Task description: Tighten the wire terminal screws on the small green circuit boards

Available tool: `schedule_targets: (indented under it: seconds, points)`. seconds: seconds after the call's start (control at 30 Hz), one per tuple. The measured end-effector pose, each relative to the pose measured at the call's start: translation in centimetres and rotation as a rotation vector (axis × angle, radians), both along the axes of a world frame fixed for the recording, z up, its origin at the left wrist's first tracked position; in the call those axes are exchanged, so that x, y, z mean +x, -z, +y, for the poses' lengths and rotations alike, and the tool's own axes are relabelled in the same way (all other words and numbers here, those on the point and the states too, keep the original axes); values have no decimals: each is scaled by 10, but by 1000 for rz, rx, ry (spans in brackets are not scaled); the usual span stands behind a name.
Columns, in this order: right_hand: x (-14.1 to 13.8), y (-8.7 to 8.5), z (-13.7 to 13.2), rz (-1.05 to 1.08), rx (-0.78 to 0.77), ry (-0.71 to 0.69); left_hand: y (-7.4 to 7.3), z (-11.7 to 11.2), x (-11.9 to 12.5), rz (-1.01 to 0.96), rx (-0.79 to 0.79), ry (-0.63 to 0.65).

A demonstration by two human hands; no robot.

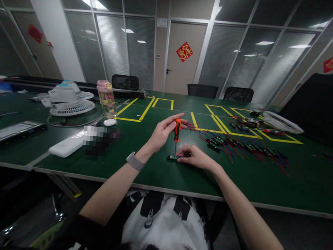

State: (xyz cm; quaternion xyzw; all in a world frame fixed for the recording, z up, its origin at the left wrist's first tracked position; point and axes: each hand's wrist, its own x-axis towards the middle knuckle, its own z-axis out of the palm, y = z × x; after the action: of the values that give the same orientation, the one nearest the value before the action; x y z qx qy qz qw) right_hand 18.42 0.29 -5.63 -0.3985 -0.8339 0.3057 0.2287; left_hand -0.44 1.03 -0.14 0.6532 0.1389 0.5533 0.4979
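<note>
My left hand (165, 130) grips an orange and black screwdriver (177, 130) by its handle, which stands upright. Its thin shaft points straight down, with the tip at a small green circuit board (172, 157) on the table. Whether the tip sits in a screw is too small to tell. The fingers of my right hand (191, 156) are closed on the board's right end, where dark and blue wires come out. To the right of my hands lie several similar small boards (220, 140) with red and blue wires.
On the green table (156, 174), a white power bank (67, 142), white mouse (110, 122), pink-lidded bottle (107, 100) and white fan parts (73, 107) stand left. Yellow tape outlines (140, 120) mark the far side. A white fan grille (282, 122) and dark monitor (321, 111) are right.
</note>
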Motion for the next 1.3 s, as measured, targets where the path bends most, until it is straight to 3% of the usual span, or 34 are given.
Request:
schedule_targets:
  seconds: [0.2,0.27,0.5,0.73,0.83,1.1,1.3]
  points:
    - [0,0,0,-12,9,7,-2,-1,-2,41,48,-255]
    - [1,1,0,-17,14,10,-2,0,-2,43,55,-286]
    - [1,2,1,-7,11,10,1,4,0,-26,-26,-90]
    - [0,0,0,-13,12,18,-1,1,-1,36,50,-299]
    - [0,1,0,-18,13,13,-1,1,-2,58,75,-317]
    - [1,2,1,-10,9,14,1,3,-1,-8,3,-34]
    - [0,1,0,-7,-3,11,-1,-1,-2,19,34,-215]
